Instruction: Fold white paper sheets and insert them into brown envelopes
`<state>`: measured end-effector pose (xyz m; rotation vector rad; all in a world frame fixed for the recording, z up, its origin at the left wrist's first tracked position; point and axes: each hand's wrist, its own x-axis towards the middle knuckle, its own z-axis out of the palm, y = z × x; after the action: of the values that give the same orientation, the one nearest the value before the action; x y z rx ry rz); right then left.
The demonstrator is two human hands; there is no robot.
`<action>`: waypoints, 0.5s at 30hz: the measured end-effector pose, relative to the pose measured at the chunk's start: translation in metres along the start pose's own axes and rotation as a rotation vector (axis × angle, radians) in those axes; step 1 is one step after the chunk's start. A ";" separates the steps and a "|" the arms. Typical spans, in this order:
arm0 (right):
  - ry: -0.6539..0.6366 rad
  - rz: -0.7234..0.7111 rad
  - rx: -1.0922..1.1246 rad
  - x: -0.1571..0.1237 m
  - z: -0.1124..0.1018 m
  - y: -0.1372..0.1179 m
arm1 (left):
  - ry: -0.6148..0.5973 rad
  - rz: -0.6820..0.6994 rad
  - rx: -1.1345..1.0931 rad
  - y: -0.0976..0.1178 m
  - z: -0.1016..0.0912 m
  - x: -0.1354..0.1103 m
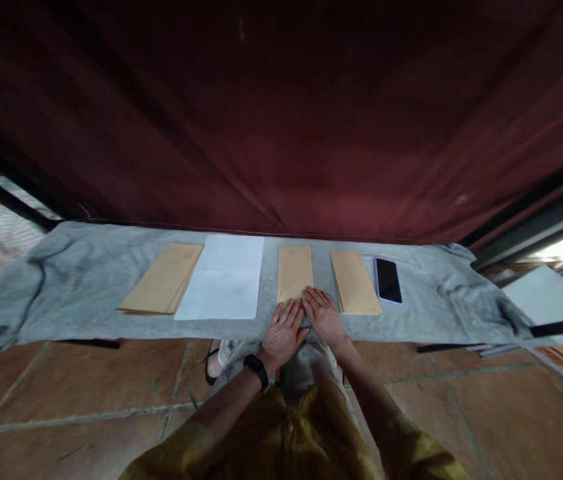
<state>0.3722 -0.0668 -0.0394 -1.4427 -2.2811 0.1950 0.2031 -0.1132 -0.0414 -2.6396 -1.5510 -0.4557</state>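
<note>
Envelope (295, 268): flat on cloth-covered tabletop (434, 293), between white paper (224, 277) and envelope stack (356, 283).
Left hand (282, 332): fingers extended on envelope's near end, nothing clenched.
Right hand (325, 320): fingers extended, same end, likewise unclenched.

The brown rectangular paper envelopes (295, 270) look matt — the black rectangular phone screen (388, 280) glossy, the grey cloth (431, 287) rumpled.

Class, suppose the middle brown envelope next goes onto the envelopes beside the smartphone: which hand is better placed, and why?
Probably the right hand: it rests at the near end of the middle brown envelope, closer to the envelopes beside the smartphone than the left hand is.
</note>
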 end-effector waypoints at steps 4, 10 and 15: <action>-0.007 0.013 -0.025 0.015 0.004 0.006 | 0.009 -0.005 0.003 0.000 0.001 -0.001; 0.000 0.011 -0.065 0.031 0.010 0.011 | -0.006 -0.009 -0.011 0.001 0.001 0.000; 0.011 0.031 -0.081 0.023 0.014 0.011 | -0.016 -0.015 -0.006 0.002 0.000 0.000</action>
<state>0.3669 -0.0397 -0.0490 -1.5170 -2.2829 0.1051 0.2046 -0.1139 -0.0411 -2.6445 -1.5774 -0.4418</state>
